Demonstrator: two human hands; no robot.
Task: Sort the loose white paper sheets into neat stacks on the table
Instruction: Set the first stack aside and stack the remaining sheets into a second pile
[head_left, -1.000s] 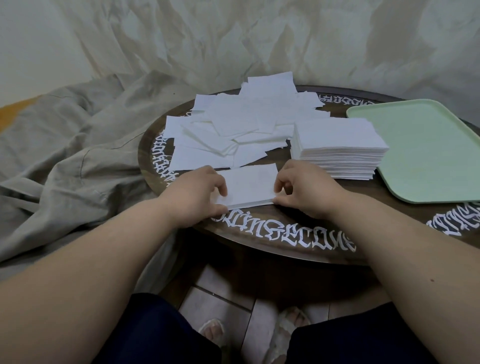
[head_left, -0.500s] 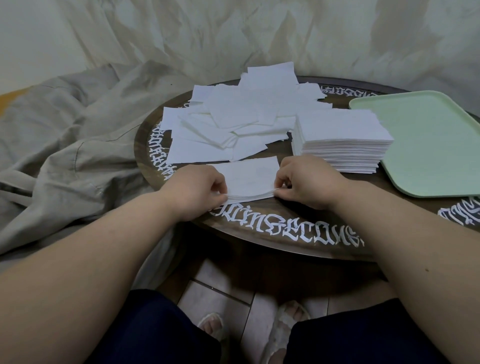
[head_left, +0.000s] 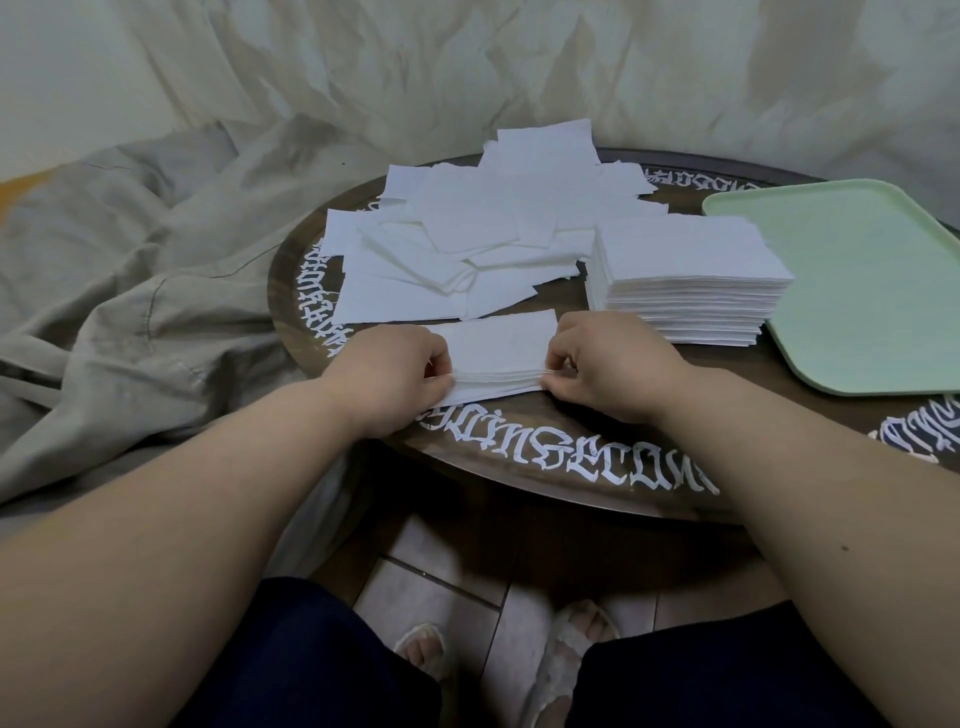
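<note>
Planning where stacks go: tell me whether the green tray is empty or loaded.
Empty as far as visible: the green tray shows only bare surface; its right part is out of frame.

My forearms (head_left: 218, 519) are bare, without sleeves; dark navy trousers (head_left: 311, 670) cover my legs, and pale open-toed slippers (head_left: 566, 660) sit below the table (head_left: 571, 467).

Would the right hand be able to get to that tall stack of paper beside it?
Probably yes. The right hand sits just in front of the tall stack with nothing between them, though it now pinches the small stack.
</note>
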